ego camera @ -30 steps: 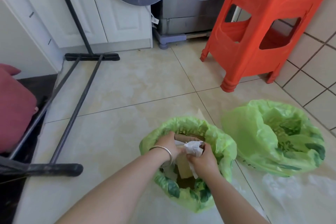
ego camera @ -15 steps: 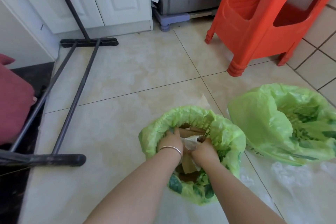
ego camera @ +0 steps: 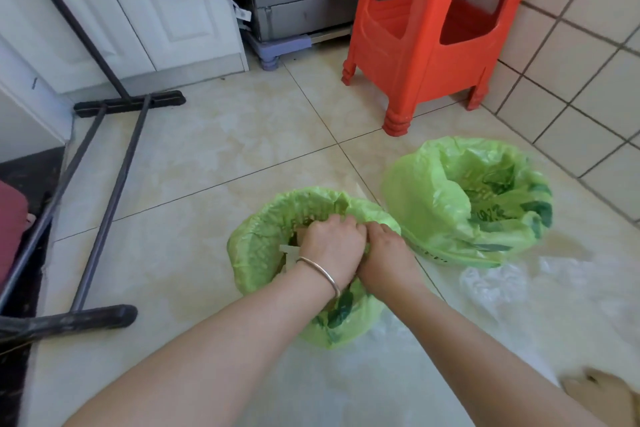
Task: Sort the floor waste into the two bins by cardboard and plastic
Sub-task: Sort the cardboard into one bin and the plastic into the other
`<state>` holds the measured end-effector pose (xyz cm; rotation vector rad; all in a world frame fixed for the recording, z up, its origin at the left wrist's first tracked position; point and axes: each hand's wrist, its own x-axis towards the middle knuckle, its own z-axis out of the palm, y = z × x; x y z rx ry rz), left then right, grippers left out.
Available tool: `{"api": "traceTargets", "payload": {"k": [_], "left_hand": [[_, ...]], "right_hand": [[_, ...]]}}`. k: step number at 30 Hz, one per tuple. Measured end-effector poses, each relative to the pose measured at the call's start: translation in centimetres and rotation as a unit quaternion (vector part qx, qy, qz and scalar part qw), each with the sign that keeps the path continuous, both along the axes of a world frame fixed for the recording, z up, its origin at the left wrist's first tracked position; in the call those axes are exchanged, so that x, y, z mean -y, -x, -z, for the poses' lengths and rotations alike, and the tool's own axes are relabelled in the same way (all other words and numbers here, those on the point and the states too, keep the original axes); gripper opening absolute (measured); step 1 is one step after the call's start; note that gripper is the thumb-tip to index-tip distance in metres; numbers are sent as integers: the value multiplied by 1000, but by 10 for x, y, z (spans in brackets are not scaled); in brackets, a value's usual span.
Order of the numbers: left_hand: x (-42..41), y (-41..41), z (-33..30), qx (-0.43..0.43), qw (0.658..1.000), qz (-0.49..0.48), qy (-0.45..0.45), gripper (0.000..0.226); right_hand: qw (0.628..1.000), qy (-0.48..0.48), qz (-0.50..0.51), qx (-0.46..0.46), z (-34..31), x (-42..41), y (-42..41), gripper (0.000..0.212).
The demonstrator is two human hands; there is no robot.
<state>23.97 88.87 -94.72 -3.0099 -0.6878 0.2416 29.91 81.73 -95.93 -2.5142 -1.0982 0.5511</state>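
Both hands are down in the near green-lined bin, left hand with its silver bangle and right hand curled side by side onto pale crumpled waste, the second green-lined bin just beside, clear plastic film on the floor.

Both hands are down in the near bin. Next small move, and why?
Probably lift both hands out: the left hand and right hand are pressed together inside the near bin, while clear plastic still lies on the floor beside the far bin. What they grip is hidden.
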Motion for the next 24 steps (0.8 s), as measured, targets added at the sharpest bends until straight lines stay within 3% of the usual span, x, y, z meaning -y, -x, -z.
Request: {"api": "traceTargets", "payload": {"k": [13, 24], "left_hand": [[229, -128, -3, 56, 978, 189, 65, 29], [415, -192, 69, -70, 963, 218, 144, 37]], "right_hand": [[966, -75, 248, -2, -5, 252, -105, 24], [919, -75, 371, -113, 68, 443, -146, 25]]}}
